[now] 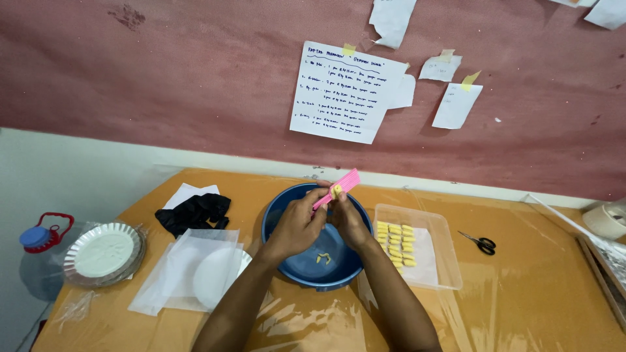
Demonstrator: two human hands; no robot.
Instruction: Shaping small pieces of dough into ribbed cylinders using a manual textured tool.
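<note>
Over a blue bowl (280, 257) my left hand (295, 225) holds a pink ridged board (339, 186), tilted up to the right. My right hand (349, 218) presses a small piece of yellow dough (336, 190) against the board with the thumb. A few shaped yellow pieces (323, 259) lie in the bowl's bottom. Right of the bowl stands a clear plastic tray (438, 261) with several rows of shaped yellow pieces (396, 242).
A foil plate of white flour (104, 253), a plastic-wrapped white plate (208, 274), a black cloth (194, 212) and a water jug (39, 261) sit left. Black scissors (479, 242) lie right. Paper notes (342, 91) hang on the red wall.
</note>
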